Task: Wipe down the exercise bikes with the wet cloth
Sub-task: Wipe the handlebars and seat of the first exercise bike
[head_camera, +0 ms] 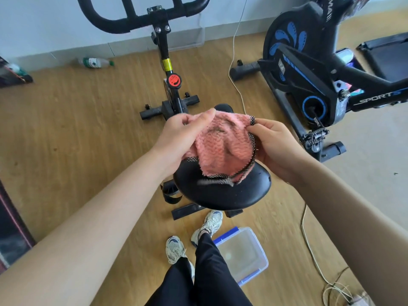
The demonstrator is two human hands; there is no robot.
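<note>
Cloth (220, 144): pink, fluffy, stretched betw both hands, hanging just above saddle (223, 191), lower trim brushing it or nearly, can't tell.
L hand (183, 138): closed on cloth's left edge, thumb on top, prob spreading it to find a clean face.
R hand (273, 142): pinching dark trim at right corner, keeping it taut.
Saddle: directly under hands, likely next to wipe.
Near bike (170, 85): ahead of hands.
2nd bike (309, 69): off to R, untouched for now.
Tub (242, 252): below R elbow by feet, presumably for rinsing.
</note>
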